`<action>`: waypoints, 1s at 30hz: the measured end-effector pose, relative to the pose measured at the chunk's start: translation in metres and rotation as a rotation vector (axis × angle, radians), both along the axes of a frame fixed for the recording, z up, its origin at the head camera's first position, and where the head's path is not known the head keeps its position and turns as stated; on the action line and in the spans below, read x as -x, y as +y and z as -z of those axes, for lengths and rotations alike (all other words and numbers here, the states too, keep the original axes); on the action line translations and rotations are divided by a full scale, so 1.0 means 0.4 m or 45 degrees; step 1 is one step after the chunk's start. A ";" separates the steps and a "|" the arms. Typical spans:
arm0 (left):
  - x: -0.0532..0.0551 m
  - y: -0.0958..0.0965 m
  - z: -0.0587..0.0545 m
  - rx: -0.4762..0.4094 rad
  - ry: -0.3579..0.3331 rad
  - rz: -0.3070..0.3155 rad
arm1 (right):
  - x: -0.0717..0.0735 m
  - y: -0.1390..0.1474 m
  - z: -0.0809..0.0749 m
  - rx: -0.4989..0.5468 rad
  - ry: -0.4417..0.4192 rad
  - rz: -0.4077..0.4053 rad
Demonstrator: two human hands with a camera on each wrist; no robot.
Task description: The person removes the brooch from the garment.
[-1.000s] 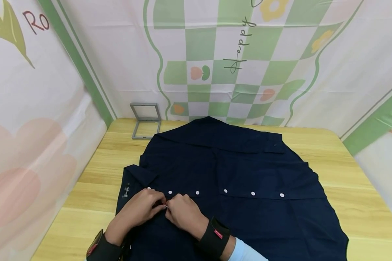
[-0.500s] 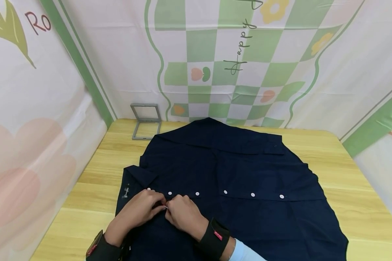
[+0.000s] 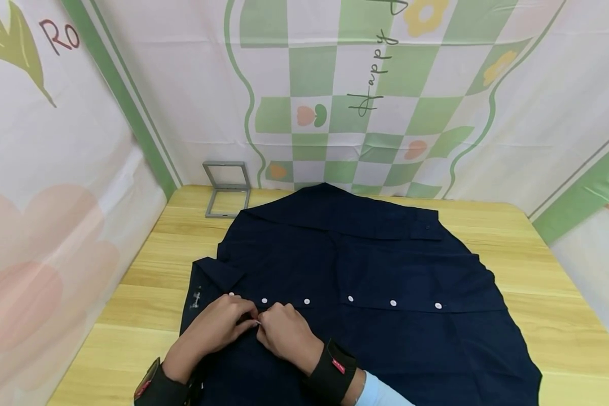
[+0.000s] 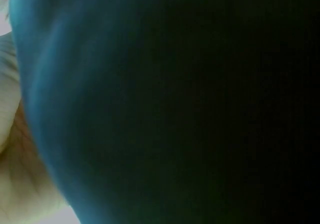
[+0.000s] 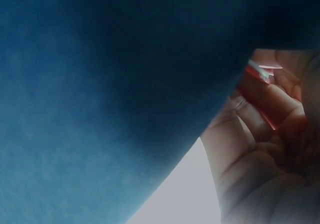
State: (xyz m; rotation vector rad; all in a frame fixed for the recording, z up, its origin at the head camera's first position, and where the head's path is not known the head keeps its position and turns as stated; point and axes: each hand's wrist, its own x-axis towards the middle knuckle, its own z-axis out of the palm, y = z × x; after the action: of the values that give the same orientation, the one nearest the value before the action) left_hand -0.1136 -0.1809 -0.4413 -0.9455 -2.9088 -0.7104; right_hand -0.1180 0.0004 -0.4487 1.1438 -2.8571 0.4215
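A navy button-up shirt (image 3: 385,265) lies spread over the table, a row of white buttons (image 3: 350,299) along its front. My left hand (image 3: 222,322) pinches the shirt's cloth near the row's left end, thumb and forefinger together. Right against it, my right hand (image 3: 288,332) curls its fingers round a thin red tool with a whitish tip (image 5: 262,74); its kind cannot be made out. Between the fingertips a small whitish bit shows in the head view. Dark cloth covers most of both wrist views, with part of the left palm (image 4: 22,169) at the left edge.
A grey hinged frame (image 3: 226,190) stands unfolded at the table's back left. Whitish thread-like bits (image 3: 195,296) lie on the shirt's left end. Wooden tabletop (image 3: 152,270) shows around the shirt. Printed curtains (image 3: 193,84) hang behind and at both sides.
The head view has shifted very slightly. Both hands keep the same place and hold on the shirt, with no visible movement.
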 end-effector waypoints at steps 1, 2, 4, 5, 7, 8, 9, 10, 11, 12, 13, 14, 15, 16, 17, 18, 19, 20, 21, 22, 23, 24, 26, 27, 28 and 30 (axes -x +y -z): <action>0.000 0.000 0.000 -0.002 -0.002 0.002 | 0.000 0.000 0.000 -0.001 0.002 -0.001; 0.000 0.000 0.001 -0.003 -0.003 0.004 | -0.001 0.001 0.000 -0.001 0.006 -0.002; 0.000 0.000 0.001 -0.004 -0.006 0.006 | -0.002 0.002 -0.001 -0.005 0.004 0.004; -0.001 0.000 0.001 -0.004 -0.006 0.007 | -0.002 0.002 -0.002 -0.007 0.002 0.007; -0.001 0.000 0.001 -0.008 -0.006 0.005 | -0.003 0.001 -0.004 -0.013 -0.005 0.011; -0.002 0.000 0.000 -0.009 -0.005 0.004 | -0.003 0.001 -0.005 -0.017 -0.005 0.011; -0.002 0.000 0.000 -0.008 -0.004 0.003 | -0.003 0.000 -0.006 -0.023 -0.008 0.011; -0.002 -0.001 0.000 -0.010 -0.002 0.005 | -0.003 0.000 -0.006 -0.025 -0.009 0.011; -0.002 -0.001 0.000 -0.009 0.001 0.005 | -0.003 -0.001 -0.007 -0.028 -0.011 0.012; -0.002 -0.002 0.000 -0.008 0.005 0.008 | -0.003 -0.001 -0.007 -0.030 -0.012 0.014; -0.002 -0.002 0.000 -0.006 0.010 0.011 | -0.003 -0.001 -0.007 -0.031 -0.018 0.015; -0.001 -0.002 0.000 -0.004 0.015 0.013 | -0.003 0.000 -0.008 -0.029 -0.023 0.017; -0.001 -0.003 -0.001 -0.003 0.019 0.016 | -0.003 0.000 -0.008 -0.030 -0.026 0.017; 0.000 -0.003 -0.001 -0.001 0.023 0.018 | -0.003 0.001 -0.009 -0.029 -0.029 0.017; 0.000 -0.004 -0.001 0.001 0.026 0.019 | -0.003 0.001 -0.009 -0.027 -0.030 0.017; 0.000 -0.005 -0.001 0.002 0.027 0.021 | -0.003 0.002 -0.009 -0.026 -0.027 0.015; 0.000 -0.005 -0.001 0.003 0.027 0.021 | -0.002 0.002 -0.008 -0.025 -0.024 0.013; 0.001 -0.006 -0.001 0.004 0.027 0.021 | -0.002 0.002 -0.007 -0.022 -0.019 0.011; 0.000 -0.007 -0.001 0.003 0.026 0.021 | -0.002 0.002 -0.007 -0.019 -0.014 0.008; 0.000 -0.007 -0.001 0.004 0.026 0.021 | -0.002 0.003 -0.006 -0.012 -0.014 0.007; 0.000 -0.008 -0.001 0.003 0.024 0.023 | -0.002 0.003 -0.006 -0.007 -0.014 0.007; 0.000 -0.008 -0.001 0.002 0.024 0.022 | -0.002 0.003 -0.006 0.000 -0.013 0.005; -0.001 -0.010 -0.001 0.003 0.022 0.021 | -0.002 0.002 -0.005 0.014 -0.018 0.002; -0.001 -0.010 -0.001 0.004 0.021 0.020 | -0.002 0.002 -0.005 0.018 -0.021 0.001; -0.001 -0.011 -0.002 0.005 0.021 0.020 | -0.001 0.002 -0.005 0.022 -0.025 0.001; -0.002 -0.011 -0.002 0.006 0.020 0.018 | 0.000 0.001 -0.004 0.028 -0.034 0.004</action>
State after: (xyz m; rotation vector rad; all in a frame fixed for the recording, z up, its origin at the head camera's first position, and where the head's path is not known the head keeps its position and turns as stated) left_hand -0.1129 -0.1854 -0.4404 -0.9683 -2.8945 -0.6941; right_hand -0.1179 0.0008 -0.4471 1.1383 -2.8688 0.4701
